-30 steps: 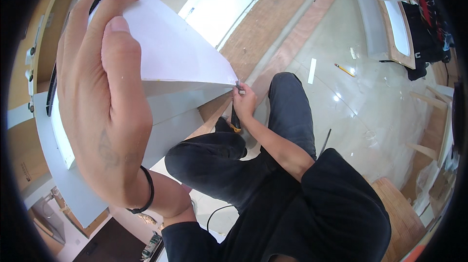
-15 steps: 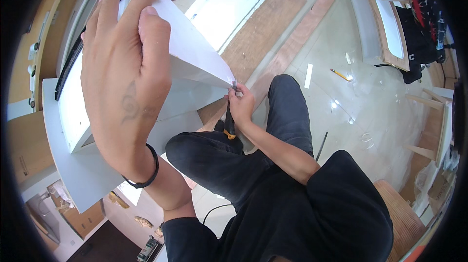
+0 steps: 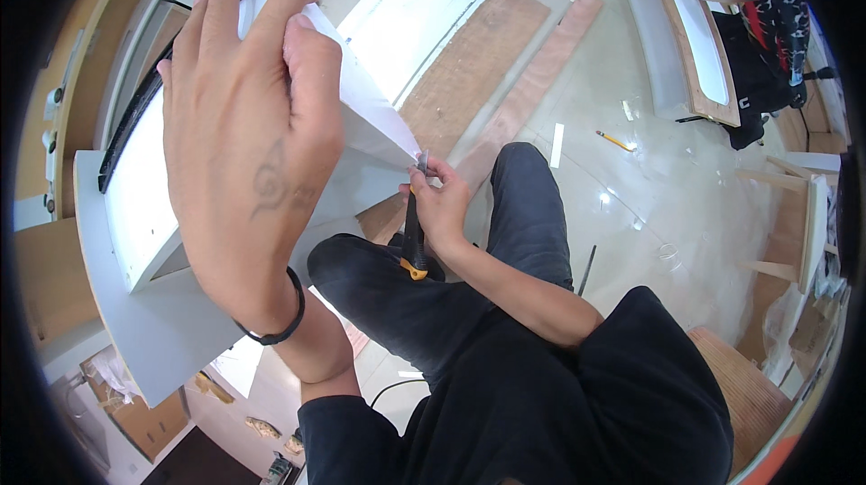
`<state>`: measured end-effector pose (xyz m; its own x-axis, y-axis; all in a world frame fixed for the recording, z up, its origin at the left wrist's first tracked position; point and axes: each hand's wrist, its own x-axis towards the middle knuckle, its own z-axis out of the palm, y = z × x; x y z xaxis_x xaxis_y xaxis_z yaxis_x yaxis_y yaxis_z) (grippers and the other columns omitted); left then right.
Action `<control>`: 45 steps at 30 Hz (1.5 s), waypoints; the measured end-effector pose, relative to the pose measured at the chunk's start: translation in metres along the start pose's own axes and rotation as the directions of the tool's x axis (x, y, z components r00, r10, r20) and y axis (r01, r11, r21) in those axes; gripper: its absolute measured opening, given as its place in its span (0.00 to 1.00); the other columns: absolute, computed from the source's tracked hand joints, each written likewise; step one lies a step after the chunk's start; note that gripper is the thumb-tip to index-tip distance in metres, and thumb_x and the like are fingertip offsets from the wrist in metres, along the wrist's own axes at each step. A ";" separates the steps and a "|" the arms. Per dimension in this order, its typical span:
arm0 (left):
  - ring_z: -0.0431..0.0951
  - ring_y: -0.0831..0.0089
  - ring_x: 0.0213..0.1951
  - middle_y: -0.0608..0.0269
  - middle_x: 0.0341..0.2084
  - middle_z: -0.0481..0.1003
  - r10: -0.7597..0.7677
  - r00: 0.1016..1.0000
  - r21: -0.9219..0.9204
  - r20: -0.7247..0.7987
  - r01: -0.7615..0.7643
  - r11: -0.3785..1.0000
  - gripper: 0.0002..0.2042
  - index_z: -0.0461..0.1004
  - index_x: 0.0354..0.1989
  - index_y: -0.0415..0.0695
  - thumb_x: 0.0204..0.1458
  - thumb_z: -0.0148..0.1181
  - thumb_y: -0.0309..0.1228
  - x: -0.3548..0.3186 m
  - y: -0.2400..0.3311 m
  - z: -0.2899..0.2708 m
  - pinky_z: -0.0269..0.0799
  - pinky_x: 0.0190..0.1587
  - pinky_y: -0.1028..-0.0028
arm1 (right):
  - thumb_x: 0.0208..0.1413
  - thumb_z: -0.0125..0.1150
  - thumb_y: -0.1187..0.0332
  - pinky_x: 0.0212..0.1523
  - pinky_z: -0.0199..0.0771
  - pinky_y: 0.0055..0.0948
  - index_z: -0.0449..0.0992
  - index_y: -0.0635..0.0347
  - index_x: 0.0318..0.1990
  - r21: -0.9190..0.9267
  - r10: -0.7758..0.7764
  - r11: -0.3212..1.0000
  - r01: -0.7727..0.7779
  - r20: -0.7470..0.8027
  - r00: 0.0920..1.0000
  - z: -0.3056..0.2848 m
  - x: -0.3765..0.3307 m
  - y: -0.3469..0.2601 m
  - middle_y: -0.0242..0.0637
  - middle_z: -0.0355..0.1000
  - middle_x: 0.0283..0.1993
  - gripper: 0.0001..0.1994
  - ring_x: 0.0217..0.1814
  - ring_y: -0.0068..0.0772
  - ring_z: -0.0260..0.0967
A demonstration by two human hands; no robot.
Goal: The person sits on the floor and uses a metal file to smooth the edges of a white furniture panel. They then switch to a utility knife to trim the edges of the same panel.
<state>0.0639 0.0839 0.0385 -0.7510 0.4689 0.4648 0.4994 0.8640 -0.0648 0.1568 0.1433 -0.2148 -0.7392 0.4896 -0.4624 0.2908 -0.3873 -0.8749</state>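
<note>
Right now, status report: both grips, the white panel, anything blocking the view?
Left grip over white panel, blocking part of it from view. Right grip closed on black-and-yellow tool. Tool tip by panel's corner, contact unclear.

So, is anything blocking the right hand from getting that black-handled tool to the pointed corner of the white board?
Nothing visible is. The right hand holds the black-handled tool right by that corner of the white board. The left hand is away toward the other end.
</note>
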 end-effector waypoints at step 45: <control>0.72 0.63 0.40 0.61 0.39 0.73 -0.063 0.909 -0.143 0.411 0.133 0.981 0.27 0.73 0.53 0.44 0.52 0.57 0.53 0.044 -0.048 -0.014 0.58 0.44 0.64 | 0.51 0.62 0.71 0.38 0.75 0.38 0.79 0.59 0.43 -0.354 0.093 0.897 -0.264 -0.433 0.897 0.029 -0.007 -0.024 0.45 0.79 0.37 0.11 0.35 0.46 0.78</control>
<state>0.0130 0.0604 0.0746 -0.8920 0.4475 0.0639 0.4521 0.8832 0.1248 0.1375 0.1264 -0.1858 -0.3728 0.7412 -0.5583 0.6708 -0.2005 -0.7140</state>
